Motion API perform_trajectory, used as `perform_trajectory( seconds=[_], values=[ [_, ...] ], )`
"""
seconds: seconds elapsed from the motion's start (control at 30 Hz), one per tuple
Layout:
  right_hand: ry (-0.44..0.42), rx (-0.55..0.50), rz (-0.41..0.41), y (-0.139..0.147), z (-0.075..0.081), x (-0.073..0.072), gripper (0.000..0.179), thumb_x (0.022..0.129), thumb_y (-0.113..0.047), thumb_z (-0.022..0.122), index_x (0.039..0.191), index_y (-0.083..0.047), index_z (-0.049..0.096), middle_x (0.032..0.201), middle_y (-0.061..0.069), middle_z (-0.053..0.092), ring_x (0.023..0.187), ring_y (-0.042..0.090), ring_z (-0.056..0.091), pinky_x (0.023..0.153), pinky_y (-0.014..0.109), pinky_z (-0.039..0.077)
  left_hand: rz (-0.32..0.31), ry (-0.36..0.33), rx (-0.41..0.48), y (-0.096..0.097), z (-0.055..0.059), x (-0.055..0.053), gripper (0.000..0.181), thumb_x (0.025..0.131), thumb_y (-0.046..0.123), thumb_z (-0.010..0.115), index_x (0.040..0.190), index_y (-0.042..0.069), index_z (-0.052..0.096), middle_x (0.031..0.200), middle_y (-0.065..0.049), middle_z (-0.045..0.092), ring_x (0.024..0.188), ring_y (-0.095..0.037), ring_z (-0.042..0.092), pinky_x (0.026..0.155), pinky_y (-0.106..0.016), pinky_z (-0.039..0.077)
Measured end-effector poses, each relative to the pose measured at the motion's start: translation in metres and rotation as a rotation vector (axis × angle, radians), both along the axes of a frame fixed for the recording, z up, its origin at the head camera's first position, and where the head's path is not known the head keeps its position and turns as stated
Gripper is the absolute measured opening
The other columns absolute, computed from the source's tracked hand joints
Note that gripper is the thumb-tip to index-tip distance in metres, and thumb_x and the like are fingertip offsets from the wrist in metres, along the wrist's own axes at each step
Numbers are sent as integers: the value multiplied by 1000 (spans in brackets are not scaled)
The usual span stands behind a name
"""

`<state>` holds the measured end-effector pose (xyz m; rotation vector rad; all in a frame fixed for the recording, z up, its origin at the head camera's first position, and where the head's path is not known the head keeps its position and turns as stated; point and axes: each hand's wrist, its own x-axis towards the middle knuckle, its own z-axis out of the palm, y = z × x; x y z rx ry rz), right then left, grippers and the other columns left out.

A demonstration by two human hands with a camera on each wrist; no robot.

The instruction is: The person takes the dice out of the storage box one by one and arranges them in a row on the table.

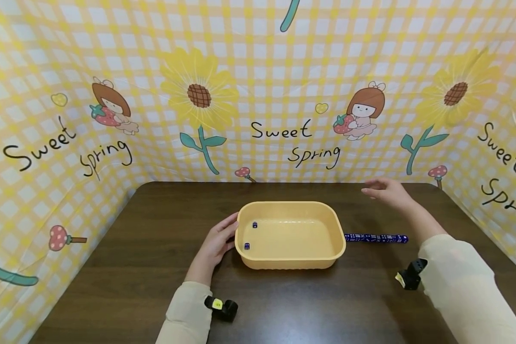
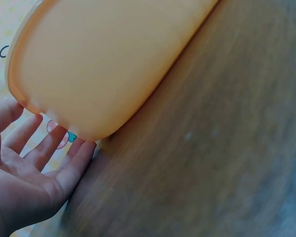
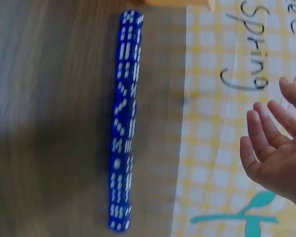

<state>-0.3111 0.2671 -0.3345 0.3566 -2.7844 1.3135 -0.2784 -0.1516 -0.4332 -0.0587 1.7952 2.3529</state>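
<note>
A yellow plastic basin (image 1: pixel 290 263) stands on the table, with two dark blue dice inside near its left end, one die (image 1: pixel 255 225) behind the other die (image 1: pixel 247 246). My left hand (image 1: pixel 218 240) is at the basin's left end. In the left wrist view, its spread, fairly straight fingertips (image 2: pixel 89 147) touch the outer wall. To the right of the basin, a straight row of blue dice (image 1: pixel 376 238) with white pips lies end to end. My right hand (image 1: pixel 387 192) is raised beyond that row, fingers loosely bent with nothing in them.
The brown wooden table (image 1: pixel 124 267) reaches back to a yellow checked cloth (image 1: pixel 275 62) with printed flowers and lettering. Black wrist cameras sit at both sleeves, the right camera (image 1: pixel 410 275) near the table's right side.
</note>
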Motion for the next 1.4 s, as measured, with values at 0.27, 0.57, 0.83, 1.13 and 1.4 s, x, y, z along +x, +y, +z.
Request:
perform_trajectory(
  seconds=[0.27,0.57,0.83,1.13,1.4],
  values=[
    [-54,-70,48,-39,1,-13,49,82,-28,59,114,7,48,99,24,57,83,29,56,76,43,42,9,-3,-2,0,0,0,41,86,15,52,126,12,45,122,-13,46,104,-24,48,78,-37,42],
    [-37,-67,112,-82,-4,-22,40,83,-18,58,113,8,50,88,19,58,79,26,54,70,35,43,8,-6,-4,-1,1,0,41,86,15,52,127,12,45,122,-13,46,103,-24,48,77,-37,42],
    [-62,-104,160,-114,-8,-26,38,82,-16,59,112,6,52,88,16,57,80,27,54,75,45,41,6,3,-5,-1,1,-1,42,86,15,53,127,10,44,122,-13,46,103,-24,48,77,-38,42],
    [-101,-154,218,-142,-14,-23,35,82,-14,59,110,5,52,93,16,56,88,31,51,78,44,40,5,-4,2,0,0,-1,41,86,15,52,126,11,45,122,-13,46,104,-26,47,77,-38,42],
    [-115,-174,240,-169,-24,-21,31,80,-10,61,107,6,55,87,13,58,80,22,54,76,40,42,11,-2,12,1,0,0,40,86,14,52,126,10,46,123,-13,46,105,-26,47,76,-39,42]
  ],
)
